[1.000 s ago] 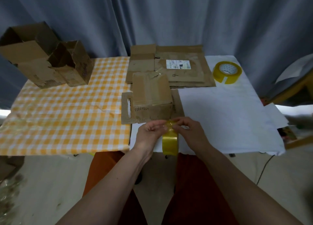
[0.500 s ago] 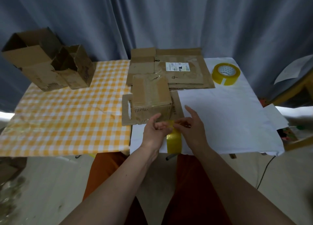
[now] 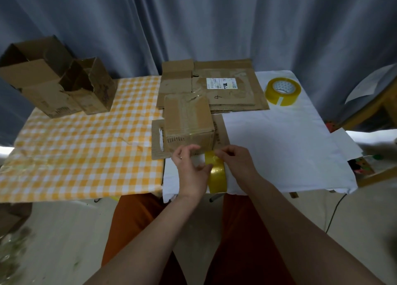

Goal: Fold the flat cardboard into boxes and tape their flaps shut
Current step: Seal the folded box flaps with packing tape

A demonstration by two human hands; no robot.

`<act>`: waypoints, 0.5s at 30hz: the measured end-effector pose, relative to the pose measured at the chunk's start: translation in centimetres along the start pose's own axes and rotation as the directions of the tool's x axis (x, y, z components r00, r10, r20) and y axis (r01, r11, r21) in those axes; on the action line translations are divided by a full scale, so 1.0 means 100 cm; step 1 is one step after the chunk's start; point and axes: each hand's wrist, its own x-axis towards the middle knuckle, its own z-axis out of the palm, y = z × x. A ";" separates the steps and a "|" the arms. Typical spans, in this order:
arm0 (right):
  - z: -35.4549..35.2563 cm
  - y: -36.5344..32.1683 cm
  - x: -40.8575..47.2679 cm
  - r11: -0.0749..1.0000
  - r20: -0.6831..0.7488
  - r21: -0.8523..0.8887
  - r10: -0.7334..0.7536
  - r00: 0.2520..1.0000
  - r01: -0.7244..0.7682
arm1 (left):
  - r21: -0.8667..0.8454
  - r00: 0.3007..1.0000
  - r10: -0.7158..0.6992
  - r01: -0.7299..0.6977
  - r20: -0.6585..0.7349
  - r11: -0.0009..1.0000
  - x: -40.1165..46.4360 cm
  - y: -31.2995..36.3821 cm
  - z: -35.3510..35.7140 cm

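Note:
A small folded cardboard box (image 3: 188, 121), its top flaps taped, sits on a flat cardboard sheet (image 3: 158, 138) at the table's near middle. Just in front of it I hold a yellow tape roll (image 3: 217, 174) on edge at the table's front. My left hand (image 3: 191, 173) grips the roll's left side with the thumb on its face. My right hand (image 3: 237, 163) pinches at the roll's top, fingers curled on the tape. Behind the box lies a stack of flat cardboard (image 3: 217, 87) with a white label.
A second yellow tape roll (image 3: 282, 91) lies at the back right on the white cloth (image 3: 279, 147). Two open folded boxes (image 3: 58, 78) stand at the back left on the orange checked cloth (image 3: 86, 153). A wooden chair (image 3: 373, 104) stands at the right.
My right hand's fingers, spread half a second ago, have curled down onto the top of the roll. The roll stays at the table's front edge between both hands.

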 end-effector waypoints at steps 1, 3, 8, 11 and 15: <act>-0.001 0.000 0.000 1.000 0.001 0.006 -0.002 1.000 0.002 | 0.038 0.999 0.040 -0.040 0.013 0.998 -0.001 -0.002 -0.001; -0.002 0.000 0.000 1.000 0.003 0.007 0.000 1.000 0.000 | 0.140 0.992 0.123 -0.125 0.022 0.982 -0.002 -0.004 -0.002; -0.001 -0.001 -0.001 0.999 0.012 -0.038 -0.018 1.000 0.019 | 0.311 0.978 0.206 -0.199 0.011 0.929 0.002 -0.004 0.002; -0.002 -0.001 -0.001 0.999 0.011 -0.047 -0.016 1.000 0.017 | 0.330 0.986 0.163 -0.167 0.040 0.929 0.006 -0.002 0.002; -0.003 -0.001 -0.003 0.999 0.007 -0.037 -0.024 1.000 0.024 | 0.365 0.988 0.136 -0.152 0.069 0.918 0.005 -0.003 0.003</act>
